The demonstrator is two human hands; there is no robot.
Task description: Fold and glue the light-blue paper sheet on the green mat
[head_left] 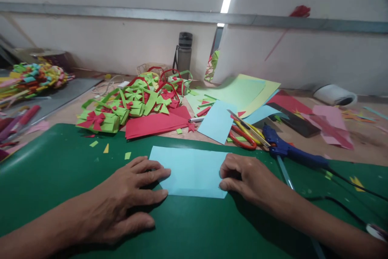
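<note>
Light-blue paper sheet (194,172) lies flat at the centre of the frame on a green mat (75,162), its long edges running from left to right. A faint crease crosses its middle, and a narrow band runs along the near edge.

At its left end, the left hand (138,192) is spread wide, palm down and grasping nothing; fingertips press on the sheet, while the thumb rests lower, off the paper. At the right end, the right hand (238,174) is half curled, thumb and fingertips against the short edge (whether they pinch it, I cannot tell).

Past the sheet's far edge, only a narrow strip of green separates it from the corner of a second blue sheet (216,121) at centre. Red-handled scissors (242,140) and a blue glue gun (291,154) crowd the right side, the gun's black cord (348,180) trailing toward the right border.

More room opens at left, where the mat stretches broadly with a few paper scraps (127,156) near its far edge. Beyond that edge sit red paper strips (154,125) and green paper boxes (98,121) with red bows.
</note>
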